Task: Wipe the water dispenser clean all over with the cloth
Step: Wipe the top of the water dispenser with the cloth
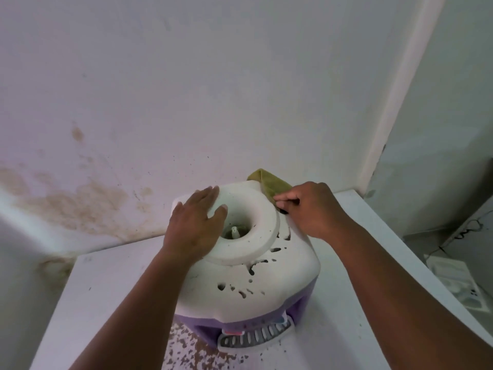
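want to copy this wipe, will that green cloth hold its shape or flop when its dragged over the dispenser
The cloth probably flops: it lies creased and bunched behind the right hand pinching it. It looks thin and likely light. It should follow the water dispenser curves, though it may snag on the raised ring.

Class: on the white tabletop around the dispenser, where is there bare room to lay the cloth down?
Bare white tabletop lies left of the white-and-purple water dispenser, under the left forearm. In front of the grey drip tray it is covered in brown specks.

Matt plastic water dispenser (280,265); soft green cloth (266,184).
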Available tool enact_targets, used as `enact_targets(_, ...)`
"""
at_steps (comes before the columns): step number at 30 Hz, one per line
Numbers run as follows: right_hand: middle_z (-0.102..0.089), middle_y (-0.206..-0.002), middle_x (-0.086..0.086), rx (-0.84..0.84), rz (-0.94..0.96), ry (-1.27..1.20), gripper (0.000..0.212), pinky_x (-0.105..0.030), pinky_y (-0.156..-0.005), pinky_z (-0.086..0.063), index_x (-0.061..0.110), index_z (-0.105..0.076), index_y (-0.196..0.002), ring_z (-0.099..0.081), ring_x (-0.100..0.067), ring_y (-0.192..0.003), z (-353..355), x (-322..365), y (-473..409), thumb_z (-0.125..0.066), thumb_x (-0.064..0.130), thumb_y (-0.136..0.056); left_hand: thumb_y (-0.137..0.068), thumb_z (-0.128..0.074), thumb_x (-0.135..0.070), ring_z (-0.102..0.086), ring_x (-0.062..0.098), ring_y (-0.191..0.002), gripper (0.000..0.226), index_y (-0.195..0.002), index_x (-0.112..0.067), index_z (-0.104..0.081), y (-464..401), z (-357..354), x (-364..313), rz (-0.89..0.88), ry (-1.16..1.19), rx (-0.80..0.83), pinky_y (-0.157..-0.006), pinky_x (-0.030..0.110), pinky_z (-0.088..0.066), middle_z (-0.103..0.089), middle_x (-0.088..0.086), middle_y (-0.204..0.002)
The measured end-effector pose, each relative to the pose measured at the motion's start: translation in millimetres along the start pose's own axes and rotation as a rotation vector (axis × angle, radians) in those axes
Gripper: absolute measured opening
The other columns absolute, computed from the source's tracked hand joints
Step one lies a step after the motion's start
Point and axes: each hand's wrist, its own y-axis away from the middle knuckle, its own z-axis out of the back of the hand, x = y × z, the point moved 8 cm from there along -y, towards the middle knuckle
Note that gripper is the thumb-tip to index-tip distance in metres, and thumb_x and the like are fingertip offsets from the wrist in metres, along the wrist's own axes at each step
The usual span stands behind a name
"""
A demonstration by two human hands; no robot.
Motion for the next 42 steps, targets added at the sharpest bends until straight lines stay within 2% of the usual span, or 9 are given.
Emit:
enact_targets(2, -0.072, -0.100, 0.026, 0.018, 0.025, -0.021, 0.017, 0.010, -0.077, -0.032, 0.033, -0.081, -0.102, -0.057, 0.025, -0.081, 1, -4, 13, -0.076, 0.021, -0.091, -0.106, -0.033, -0.055, -0.028, 0.009, -0.153, 0.055, -0.156, -0.035, -0.042, 1, 4, -2, 0.023, 0.006, -0.073, -0.127, 0.040, -0.015, -0.039, -0.014, -0.163)
enact_targets(7, -0.062, -0.097, 0.042, 0.105, 0.082, -0.057, 0.023, 0.009, -0.077, -0.033, 0.034, -0.080, -0.103, -0.057, 0.028, -0.082, -1, -13, 28, -0.073, 0.014, -0.092, -0.102, -0.045, -0.059, -0.061, 0.012, -0.125, 0.047, -0.130, -0.032, -0.071, 14, 21, -2, 0.096, 0.100, -0.328, -0.110, 0.037, -0.046, -0.067, -0.014, -0.135)
enact_targets(12, -0.076, -0.111, 0.011, 0.080, 0.047, -0.010, 0.019, -0.002, -0.088, -0.039, 0.029, -0.078, -0.113, -0.065, 0.005, -0.087, -4, -9, -27, -0.068, 0.022, -0.098, -0.100, -0.047, -0.061, -0.044, 0.009, -0.143, 0.053, -0.148, -0.038, -0.053, 11, 12, 0, 0.096, 0.039, -0.156, -0.119, 0.037, -0.032, -0.049, -0.019, -0.155)
enact_targets(14, -0.075, -0.113, 0.007, 0.087, 0.050, 0.020, 0.019, 0.005, -0.077, -0.033, 0.026, -0.078, -0.113, -0.062, 0.001, -0.086, -7, -7, -40, -0.066, 0.021, -0.099, -0.098, -0.041, -0.067, -0.034, 0.008, -0.148, 0.063, -0.156, -0.041, -0.040, 16, 7, 1, 0.080, 0.011, -0.100, -0.121, 0.039, -0.027, -0.036, -0.022, -0.162)
enact_targets(20, -0.077, -0.101, 0.011, 0.061, 0.096, 0.054, 0.023, 0.011, -0.068, -0.031, 0.028, -0.080, -0.107, -0.068, 0.000, -0.086, -1, 0, -1, -0.066, 0.015, -0.095, -0.100, -0.027, -0.070, -0.032, 0.007, -0.150, 0.062, -0.155, -0.043, -0.042, 23, 8, 1, 0.104, 0.034, -0.148, -0.125, 0.041, -0.026, -0.037, -0.023, -0.162)
enact_targets(28, -0.074, -0.099, 0.019, 0.110, 0.179, -0.058, 0.020, 0.008, -0.077, -0.034, 0.029, -0.080, -0.108, -0.053, 0.027, -0.077, 3, 5, 46, -0.071, 0.016, -0.094, -0.103, -0.023, -0.067, -0.030, 0.004, -0.149, 0.062, -0.154, -0.038, -0.045, 24, 10, -8, 0.091, 0.026, -0.156, -0.129, 0.041, -0.016, -0.040, -0.018, -0.161)
enact_targets(33, -0.077, -0.099, 0.008, 0.007, 0.128, -0.055, 0.021, 0.007, -0.073, -0.034, 0.028, -0.079, -0.109, -0.057, 0.005, -0.077, 6, 3, 36, -0.070, 0.016, -0.095, -0.105, -0.027, -0.065, -0.033, 0.004, -0.148, 0.058, -0.153, -0.038, -0.047, 24, 11, -9, 0.091, 0.039, -0.172, -0.128, 0.042, -0.019, -0.042, -0.018, -0.160)
enact_targets(36, -0.068, -0.089, 0.021, 0.015, 0.198, -0.042, 0.019, 0.008, -0.071, -0.034, 0.025, -0.080, -0.106, -0.054, 0.015, -0.068, 4, 11, 54, -0.072, 0.014, -0.093, -0.105, -0.025, -0.066, -0.034, 0.005, -0.147, 0.060, -0.153, -0.038, -0.047, 27, 11, -8, 0.092, 0.037, -0.172, -0.127, 0.047, -0.021, -0.042, -0.018, -0.160)
enact_targets(42, -0.078, -0.097, 0.011, 0.102, 0.256, -0.051, 0.020, 0.008, -0.074, -0.035, 0.027, -0.080, -0.108, -0.055, 0.023, -0.073, 3, 10, 62, -0.070, 0.014, -0.094, -0.105, -0.029, -0.065, -0.034, 0.005, -0.148, 0.057, -0.152, -0.040, -0.048, 24, 11, -7, 0.116, 0.044, -0.163, -0.126, 0.050, -0.022, -0.042, -0.019, -0.160)
